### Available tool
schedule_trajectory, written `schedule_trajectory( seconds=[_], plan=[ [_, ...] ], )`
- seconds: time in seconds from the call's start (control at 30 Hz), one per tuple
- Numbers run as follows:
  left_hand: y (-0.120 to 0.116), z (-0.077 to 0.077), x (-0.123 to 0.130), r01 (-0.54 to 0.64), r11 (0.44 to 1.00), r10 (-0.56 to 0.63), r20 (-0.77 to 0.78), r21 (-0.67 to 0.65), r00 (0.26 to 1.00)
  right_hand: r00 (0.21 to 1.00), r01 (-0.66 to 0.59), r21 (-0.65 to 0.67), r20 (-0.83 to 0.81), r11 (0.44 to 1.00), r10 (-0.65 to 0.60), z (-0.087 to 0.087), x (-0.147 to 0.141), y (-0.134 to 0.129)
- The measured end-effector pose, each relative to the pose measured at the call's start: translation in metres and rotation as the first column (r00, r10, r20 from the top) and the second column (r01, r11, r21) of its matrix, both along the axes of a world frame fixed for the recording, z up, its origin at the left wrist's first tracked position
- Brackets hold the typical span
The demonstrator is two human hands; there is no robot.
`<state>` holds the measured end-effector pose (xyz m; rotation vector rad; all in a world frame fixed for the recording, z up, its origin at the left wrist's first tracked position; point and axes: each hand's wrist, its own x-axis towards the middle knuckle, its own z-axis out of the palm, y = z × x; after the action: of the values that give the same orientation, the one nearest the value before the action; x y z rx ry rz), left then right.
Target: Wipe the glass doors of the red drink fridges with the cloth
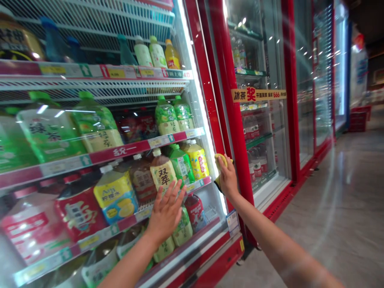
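My left hand point(168, 210) is raised with its fingers spread before the shelves of a lit drinks cooler, seemingly flat on the glass. Behind it stand a bottle with a cream label point(162, 170) and a green bottle point(181, 162). Farther right, my right hand point(229, 178) is closed around a yellow cloth point(220, 160) with a dark edge or underside. It presses the cloth near the bright light strip at the red door frame point(210, 108). Part of the cloth is hidden by the fingers.
Several large bottles line the shelves, among them a green tea bottle point(54, 128) and a yellow-and-blue lemon drink point(115, 192). Another red-framed cooler point(261, 120) adjoins on the right. Grey floor tiles point(339, 208) run alongside, with red crates point(358, 118) farther off.
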<state>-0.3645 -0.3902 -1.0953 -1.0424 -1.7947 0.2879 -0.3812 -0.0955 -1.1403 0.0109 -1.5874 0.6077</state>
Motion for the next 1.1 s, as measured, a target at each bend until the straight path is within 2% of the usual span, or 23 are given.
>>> schedule_trajectory(
  seconds=[0.1, 0.17, 0.2, 0.27, 0.33, 0.37, 0.43, 0.5, 0.57, 0.63, 0.7, 0.73, 0.8, 0.87, 0.93, 0.97, 1.03, 1.1],
  plan=[
    [-0.011, 0.005, 0.002, -0.005, 1.000, 0.006, -0.007, 0.025, 1.000, 0.999, 0.029, -0.084, -0.042, 0.996, -0.032, 0.049, -0.011, -0.028],
    [-0.018, 0.008, 0.003, -0.012, 0.999, 0.012, -0.013, 0.043, 1.000, 0.999, 0.036, -0.027, -0.033, 0.999, -0.037, 0.060, -0.009, -0.059],
    [-0.021, 0.009, 0.004, -0.013, 0.999, 0.013, -0.018, 0.052, 1.000, 0.999, 0.033, 0.032, -0.019, 0.999, -0.032, 0.057, -0.004, -0.073],
    [-0.029, 0.009, 0.006, -0.009, 0.998, 0.010, -0.023, 0.069, 1.000, 0.999, 0.003, 0.203, 0.044, 0.979, -0.013, 0.038, 0.007, -0.091],
    [-0.036, 0.008, 0.008, 0.002, 0.997, 0.000, -0.020, 0.075, 1.000, 0.993, -0.037, 0.345, 0.119, 0.938, -0.005, 0.013, 0.017, -0.090],
    [-0.040, 0.007, 0.009, 0.006, 0.997, -0.004, -0.017, 0.078, 1.000, 0.991, -0.046, 0.368, 0.136, 0.929, -0.005, 0.003, 0.020, -0.083],
    [-0.047, 0.006, 0.010, 0.007, 0.996, -0.006, -0.014, 0.086, 1.000, 0.995, -0.025, 0.286, 0.103, 0.958, -0.004, -0.002, 0.019, -0.063],
    [-0.054, 0.006, 0.011, 0.002, 0.995, -0.001, -0.015, 0.100, 1.000, 1.000, 0.010, 0.103, 0.021, 0.995, -0.012, 0.014, 0.011, -0.049],
    [-0.060, 0.009, 0.012, -0.007, 0.993, 0.009, -0.018, 0.120, 1.000, 0.999, 0.034, -0.037, -0.041, 0.999, -0.035, 0.042, 0.000, -0.054],
    [-0.064, 0.011, 0.012, -0.018, 0.989, 0.021, -0.018, 0.149, 1.000, 0.996, 0.056, -0.072, -0.062, 0.996, -0.061, 0.070, -0.008, -0.079],
    [-0.069, 0.011, 0.013, -0.033, 0.983, 0.036, -0.013, 0.182, 0.999, 0.995, 0.082, -0.022, -0.049, 0.996, -0.083, 0.083, -0.008, -0.114],
    [-0.071, 0.010, 0.013, -0.038, 0.980, 0.041, -0.010, 0.195, 0.999, 0.996, 0.090, 0.031, -0.030, 0.995, -0.089, 0.083, -0.005, -0.129],
    [-0.076, 0.007, 0.015, -0.045, 0.977, 0.046, -0.002, 0.211, 0.999, 0.996, 0.084, 0.174, 0.023, 0.981, -0.090, 0.073, 0.004, -0.149],
    [-0.083, 0.004, 0.016, -0.046, 0.975, 0.046, 0.009, 0.220, 0.999, 0.994, 0.048, 0.321, 0.077, 0.946, -0.076, 0.057, 0.013, -0.147],
    [-0.091, 0.001, 0.019, -0.048, 0.971, 0.045, 0.015, 0.235, 0.999, 0.994, 0.026, 0.367, 0.088, 0.930, -0.063, 0.049, 0.017, -0.129],
    [-0.096, 0.000, 0.020, -0.048, 0.968, 0.045, 0.016, 0.245, 0.999, 0.996, 0.033, 0.334, 0.065, 0.942, -0.058, 0.049, 0.016, -0.118],
    [-0.105, -0.001, 0.023, -0.048, 0.963, 0.046, 0.016, 0.267, 0.999, 0.997, 0.071, 0.178, -0.026, 0.981, -0.068, 0.059, 0.009, -0.104],
    [-0.111, -0.001, 0.025, -0.051, 0.952, 0.048, 0.018, 0.302, 0.999, 0.988, 0.103, 0.017, -0.113, 0.995, -0.101, 0.075, 0.000, -0.109]
  ],
)
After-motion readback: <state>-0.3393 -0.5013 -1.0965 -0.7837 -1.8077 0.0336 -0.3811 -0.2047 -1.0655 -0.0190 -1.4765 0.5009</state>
